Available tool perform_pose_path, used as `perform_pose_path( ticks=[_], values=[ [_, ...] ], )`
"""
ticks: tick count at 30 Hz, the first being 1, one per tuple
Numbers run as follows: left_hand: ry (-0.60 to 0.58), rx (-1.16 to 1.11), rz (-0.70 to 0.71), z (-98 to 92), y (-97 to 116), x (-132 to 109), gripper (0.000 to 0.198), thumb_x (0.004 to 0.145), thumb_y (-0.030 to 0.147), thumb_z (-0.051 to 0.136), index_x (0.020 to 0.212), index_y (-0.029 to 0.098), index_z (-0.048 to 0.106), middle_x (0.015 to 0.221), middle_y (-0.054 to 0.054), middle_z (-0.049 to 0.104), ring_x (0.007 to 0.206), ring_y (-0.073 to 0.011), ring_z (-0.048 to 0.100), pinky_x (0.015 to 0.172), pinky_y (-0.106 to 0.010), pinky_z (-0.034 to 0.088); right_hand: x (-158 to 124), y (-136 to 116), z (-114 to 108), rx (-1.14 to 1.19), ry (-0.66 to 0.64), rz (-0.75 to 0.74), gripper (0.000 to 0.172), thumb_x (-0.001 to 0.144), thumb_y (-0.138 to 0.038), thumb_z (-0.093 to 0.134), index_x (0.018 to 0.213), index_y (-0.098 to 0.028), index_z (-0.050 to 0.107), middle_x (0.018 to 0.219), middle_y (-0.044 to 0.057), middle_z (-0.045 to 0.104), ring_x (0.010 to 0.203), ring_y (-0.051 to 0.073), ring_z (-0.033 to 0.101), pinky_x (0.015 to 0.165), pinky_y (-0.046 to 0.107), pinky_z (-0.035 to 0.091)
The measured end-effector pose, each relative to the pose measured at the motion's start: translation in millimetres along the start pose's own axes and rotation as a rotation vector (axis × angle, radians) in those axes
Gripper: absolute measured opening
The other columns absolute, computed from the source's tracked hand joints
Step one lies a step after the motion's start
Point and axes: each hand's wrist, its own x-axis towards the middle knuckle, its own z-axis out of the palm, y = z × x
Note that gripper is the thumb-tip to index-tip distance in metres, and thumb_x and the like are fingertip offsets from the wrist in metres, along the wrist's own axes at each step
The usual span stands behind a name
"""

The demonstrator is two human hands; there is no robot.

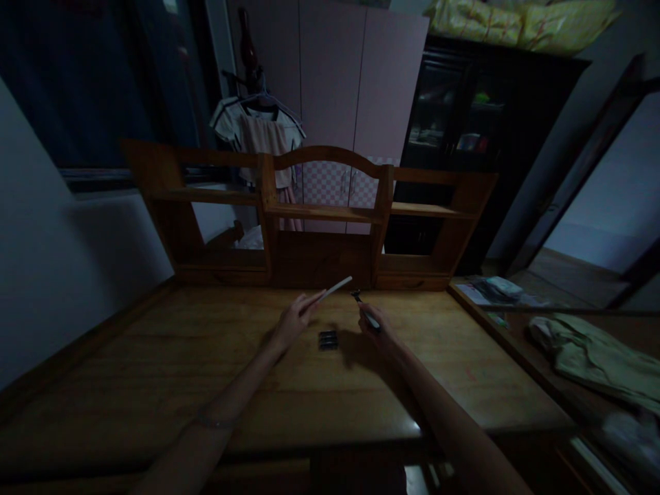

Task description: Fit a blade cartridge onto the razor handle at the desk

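Note:
My left hand [293,322] is closed on one end of a thin white strip [337,284], which points up and to the right above the desk. I cannot make out whether the strip is a stick or something flat seen from its edge. My right hand [380,331] grips what looks like a razor [370,320] by its dark and light handle, its small head [355,294] tilted up near the strip's tip but apart from it. Between and below both hands, a small dark pack [328,339] with several ridged rows lies on the wooden desk [206,357].
A wooden shelf unit [324,214] runs along the desk's back edge. To the right, a lower surface bears greenish cloth [592,354] and papers [489,291]. Behind stand a pink wardrobe [330,82], hanging clothes [265,130] and a dark cabinet [464,117]. The room is dim.

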Motion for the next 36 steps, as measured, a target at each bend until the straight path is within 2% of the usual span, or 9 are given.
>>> perform_pose_path(
  ticks=[5, 9, 13, 19, 24, 27, 33, 36],
  values=[
    [-0.097, 0.055, 0.019, 4.2, 9.0, -3.4, 0.037, 0.09, 0.035, 0.042, 0.124, 0.029, 0.053, 0.091, -0.004, 0.058, 0.081, -0.0148, 0.054, 0.077, -0.026, 0.043, -1.5, 2.4, -0.9, 0.148, -0.065, -0.012, 0.043, 0.078, -0.054, 0.051, 0.056, -0.021, 0.034, 0.044, -0.007, 0.024, 0.035, 0.006, 0.022, 0.036, 0.023, 0.015],
    [-0.032, 0.13, -0.013, 3.4, 6.3, -3.8, 0.037, 0.091, 0.034, 0.041, 0.126, 0.032, 0.051, 0.088, -0.003, 0.054, 0.077, -0.0139, 0.053, 0.073, -0.024, 0.042, -0.2, 5.6, -0.7, 0.184, -0.065, -0.004, 0.041, 0.078, -0.051, 0.051, 0.056, -0.021, 0.033, 0.042, -0.008, 0.023, 0.034, 0.007, 0.02, 0.036, 0.023, 0.01],
    [0.019, 0.111, -0.01, -0.8, 4.6, -2.2, 0.038, 0.091, 0.033, 0.04, 0.128, 0.032, 0.048, 0.087, -0.002, 0.053, 0.074, -0.0132, 0.051, 0.071, -0.023, 0.041, -0.3, 2.7, -1.0, 0.169, -0.054, -0.007, 0.043, 0.078, -0.052, 0.049, 0.055, -0.022, 0.031, 0.043, -0.008, 0.022, 0.035, 0.007, 0.02, 0.037, 0.023, 0.013],
    [-0.092, 0.12, 0.061, 4.2, 15.8, -5.3, 0.038, 0.091, 0.032, 0.041, 0.128, 0.033, 0.048, 0.087, -0.002, 0.052, 0.075, -0.0126, 0.051, 0.07, -0.021, 0.04, -1.3, 1.2, -1.7, 0.194, -0.069, -0.019, 0.042, 0.079, -0.051, 0.05, 0.055, -0.022, 0.033, 0.042, -0.008, 0.023, 0.034, 0.007, 0.02, 0.037, 0.024, 0.011],
    [-0.002, 0.2, -0.027, 3.2, 8.4, -4.3, 0.038, 0.091, 0.03, 0.04, 0.128, 0.035, 0.047, 0.086, -0.002, 0.051, 0.071, -0.0119, 0.05, 0.067, -0.021, 0.04, -0.9, 6.0, -2.1, 0.195, -0.08, 0.017, 0.043, 0.08, -0.053, 0.05, 0.056, -0.021, 0.033, 0.043, -0.008, 0.024, 0.034, 0.006, 0.02, 0.036, 0.024, 0.01],
    [0.036, 0.182, -0.029, -1.7, 3.1, -2.6, 0.039, 0.091, 0.028, 0.04, 0.13, 0.033, 0.045, 0.088, -0.002, 0.051, 0.072, -0.0118, 0.05, 0.068, -0.021, 0.04, 0.3, 8.9, -4.0, 0.217, -0.077, -0.014, 0.042, 0.079, -0.053, 0.053, 0.058, -0.021, 0.034, 0.044, -0.008, 0.025, 0.035, 0.006, 0.021, 0.035, 0.023, 0.011],
    [-0.096, 0.141, 0.067, 2.4, 10.5, -4.8, 0.038, 0.091, 0.032, 0.041, 0.128, 0.032, 0.048, 0.088, -0.002, 0.052, 0.076, -0.012, 0.051, 0.071, -0.021, 0.041, 4.5, 16.7, -8.2, 0.254, -0.112, -0.037, 0.04, 0.079, -0.049, 0.055, 0.057, -0.021, 0.037, 0.042, -0.009, 0.025, 0.034, 0.006, 0.02, 0.035, 0.024, 0.01],
    [-0.073, 0.182, 0.024, 6.2, 7.5, -5.4, 0.036, 0.091, 0.032, 0.041, 0.126, 0.034, 0.049, 0.085, -0.001, 0.052, 0.074, -0.012, 0.051, 0.069, -0.021, 0.04, 4.9, 18.0, -7.5, 0.25, -0.116, -0.02, 0.04, 0.079, -0.049, 0.055, 0.057, -0.02, 0.038, 0.041, -0.009, 0.025, 0.033, 0.006, 0.02, 0.035, 0.024, 0.008]
  ],
)
